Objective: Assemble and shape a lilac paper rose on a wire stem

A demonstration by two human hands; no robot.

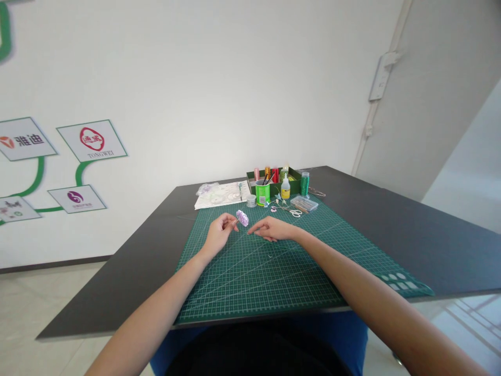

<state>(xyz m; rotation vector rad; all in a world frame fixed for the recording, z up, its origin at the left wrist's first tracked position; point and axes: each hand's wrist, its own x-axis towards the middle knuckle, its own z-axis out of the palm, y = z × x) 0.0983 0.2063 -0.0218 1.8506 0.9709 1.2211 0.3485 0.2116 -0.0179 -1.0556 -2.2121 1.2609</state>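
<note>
Between the thumb and fingers of my left hand is a small purple-and-white flower, pinched near its base; its stem is mostly hidden by the fingers. To the right of the flower, my right hand hovers over the green cutting mat, apart from the flower. Its fingers are loosely stretched toward the left, with nothing visible in them. Beyond the hands lie white-handled scissors and a few small flower pieces on thin stems.
At the back stand a green can with tools, a glue bottle, a green glitter jar and a dark green box of colored tubes. White sheets lie back left, a small round tub beside them, and a clear case to the right.
</note>
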